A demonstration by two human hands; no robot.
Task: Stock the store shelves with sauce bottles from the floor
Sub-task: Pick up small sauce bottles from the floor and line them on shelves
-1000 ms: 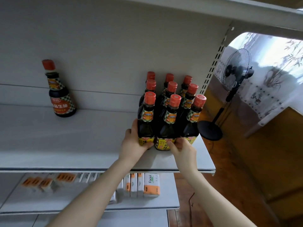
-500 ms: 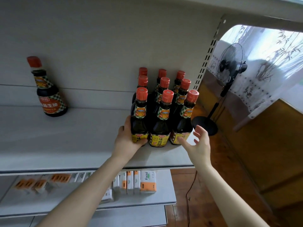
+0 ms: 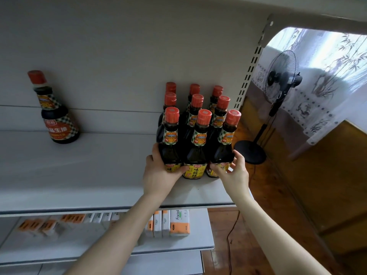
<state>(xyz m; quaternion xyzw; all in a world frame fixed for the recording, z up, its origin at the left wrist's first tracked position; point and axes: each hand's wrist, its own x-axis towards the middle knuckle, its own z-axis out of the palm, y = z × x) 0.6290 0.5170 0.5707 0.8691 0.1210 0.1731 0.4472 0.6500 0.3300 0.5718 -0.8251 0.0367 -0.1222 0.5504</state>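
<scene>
Several dark sauce bottles with red caps stand in a tight block at the right end of the grey shelf [image 3: 79,175]. My left hand [image 3: 158,173] grips the base of the front left bottle [image 3: 171,143], thumb across its yellow label. My right hand [image 3: 233,171] holds the base of the front right bottle [image 3: 225,147], fingers curled round its side. The front middle bottle [image 3: 197,151] stands between them, untouched. A single larger sauce bottle [image 3: 56,114] stands alone at the shelf's back left.
White and orange tissue packs [image 3: 178,222] line the lower shelf [image 3: 200,243]. A slotted upright [image 3: 252,62] ends the shelf unit on the right. Beyond it a black pedestal fan [image 3: 278,82] stands on the wooden floor, with a cable [image 3: 230,235] trailing near the shelf.
My right hand left the middle bottle, swung out open to the right, and now holds the front right bottle's base. My left hand has stayed on the front left bottle.
</scene>
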